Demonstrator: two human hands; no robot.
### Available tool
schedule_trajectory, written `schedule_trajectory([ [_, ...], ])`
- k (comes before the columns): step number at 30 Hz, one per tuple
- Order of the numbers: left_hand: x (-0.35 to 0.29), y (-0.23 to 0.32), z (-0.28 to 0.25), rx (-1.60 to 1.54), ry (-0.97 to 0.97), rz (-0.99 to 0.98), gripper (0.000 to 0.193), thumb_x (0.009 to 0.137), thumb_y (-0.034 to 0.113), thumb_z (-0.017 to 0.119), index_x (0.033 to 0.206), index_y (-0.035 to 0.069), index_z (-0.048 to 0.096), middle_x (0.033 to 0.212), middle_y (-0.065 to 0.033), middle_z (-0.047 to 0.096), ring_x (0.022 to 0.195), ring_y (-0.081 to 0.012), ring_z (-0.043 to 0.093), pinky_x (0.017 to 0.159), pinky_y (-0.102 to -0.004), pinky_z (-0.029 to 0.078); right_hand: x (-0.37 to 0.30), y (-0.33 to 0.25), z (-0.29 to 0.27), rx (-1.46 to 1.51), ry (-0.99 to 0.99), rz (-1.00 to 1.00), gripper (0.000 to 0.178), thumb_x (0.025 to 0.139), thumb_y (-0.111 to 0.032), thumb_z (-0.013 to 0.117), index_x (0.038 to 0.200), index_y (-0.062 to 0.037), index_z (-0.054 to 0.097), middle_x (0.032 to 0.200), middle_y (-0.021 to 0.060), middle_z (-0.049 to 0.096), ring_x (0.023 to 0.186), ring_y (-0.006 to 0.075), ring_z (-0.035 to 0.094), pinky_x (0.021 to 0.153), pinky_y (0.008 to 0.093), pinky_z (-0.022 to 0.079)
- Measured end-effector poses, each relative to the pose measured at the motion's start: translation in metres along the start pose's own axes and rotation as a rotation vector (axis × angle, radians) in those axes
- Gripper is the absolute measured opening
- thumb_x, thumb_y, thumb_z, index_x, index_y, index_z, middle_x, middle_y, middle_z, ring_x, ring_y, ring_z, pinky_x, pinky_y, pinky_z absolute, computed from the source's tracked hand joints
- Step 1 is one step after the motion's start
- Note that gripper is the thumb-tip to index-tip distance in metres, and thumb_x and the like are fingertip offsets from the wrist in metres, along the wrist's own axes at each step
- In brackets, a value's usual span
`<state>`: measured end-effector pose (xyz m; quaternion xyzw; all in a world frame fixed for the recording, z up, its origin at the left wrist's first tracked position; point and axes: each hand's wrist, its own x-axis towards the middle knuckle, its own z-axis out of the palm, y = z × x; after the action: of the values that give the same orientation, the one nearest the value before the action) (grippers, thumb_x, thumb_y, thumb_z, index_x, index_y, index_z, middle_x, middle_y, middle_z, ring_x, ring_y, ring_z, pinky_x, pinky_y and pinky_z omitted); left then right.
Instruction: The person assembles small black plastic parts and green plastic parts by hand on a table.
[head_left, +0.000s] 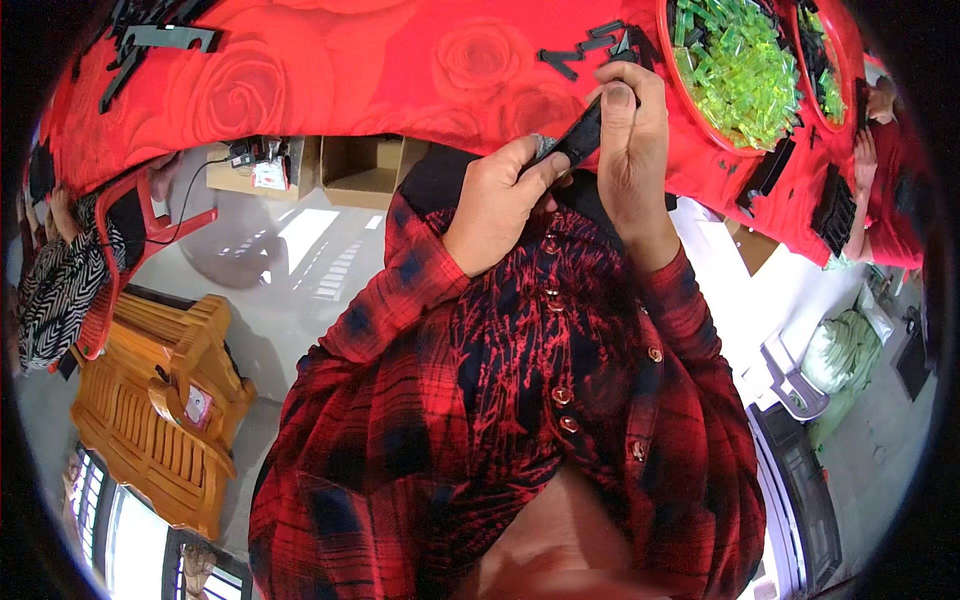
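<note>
A black, narrow, bar-shaped piece (582,136) slants between my hands at the front edge of the red-covered table. My left hand (490,208) pinches its lower end between thumb and fingers. Around its upper end my right hand (637,170) is closed, thumb laid along the side. A small greyish patch shows by the left fingertips; I cannot make out what it is. Just beyond the right fingertips lie several short black parts (600,42). Right of them stands a red-rimmed basin (672,75) heaped with translucent yellow-green pieces (738,85).
A second red-rimmed container (848,60) holds black and green pieces. Long black parts (765,180) lie near the table's right edge; more (125,75) lie far left. A co-worker's hand (865,160) is at right. Cardboard boxes (362,172) and a wooden bench (160,400) stand below.
</note>
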<state>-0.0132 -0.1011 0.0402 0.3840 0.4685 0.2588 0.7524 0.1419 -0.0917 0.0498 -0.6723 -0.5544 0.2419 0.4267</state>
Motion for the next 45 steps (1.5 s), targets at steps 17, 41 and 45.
schedule_trajectory([
  [17, -0.018, 0.011, -0.002, 0.255, 0.091, 0.135, 0.021, 0.093, 0.016, 0.068, 0.09, -0.005, 0.062, 0.074, -0.0021, 0.061, 0.073, -0.0046, 0.047, 0.065, -0.0257, 0.044, -0.01, -0.033, -0.013, -0.182, -0.113, -0.229, 0.025, 0.091, -0.011, 0.058, 0.115, -0.0052, 0.051, 0.103, 0.0087, 0.058, 0.095, 0.0282, 0.057, 0.094, 0.0469, 0.03],
  [41, -0.005, 0.026, -0.01, -0.111, -0.394, -0.035, 0.035, 0.101, 0.02, 0.056, 0.129, -0.001, 0.047, 0.11, -0.0075, 0.06, 0.092, -0.0121, 0.061, 0.081, -0.0262, 0.049, 0.008, -0.029, -0.031, -0.142, 0.004, 0.001, 0.018, 0.098, -0.014, 0.047, 0.103, -0.0002, 0.058, 0.096, 0.0125, 0.059, 0.089, 0.0317, 0.058, 0.079, 0.0428, 0.041],
  [45, -0.005, 0.042, -0.006, -0.203, -0.464, -0.13, 0.042, 0.102, 0.02, 0.054, 0.137, 0.0, 0.043, 0.116, -0.0136, 0.063, 0.089, -0.0163, 0.065, 0.081, -0.0291, 0.052, 0.025, -0.01, -0.043, 0.129, -0.021, 0.069, 0.03, 0.104, -0.026, 0.046, 0.102, 0.0018, 0.057, 0.08, 0.0133, 0.059, 0.072, 0.0255, 0.059, 0.066, 0.0372, 0.045],
])
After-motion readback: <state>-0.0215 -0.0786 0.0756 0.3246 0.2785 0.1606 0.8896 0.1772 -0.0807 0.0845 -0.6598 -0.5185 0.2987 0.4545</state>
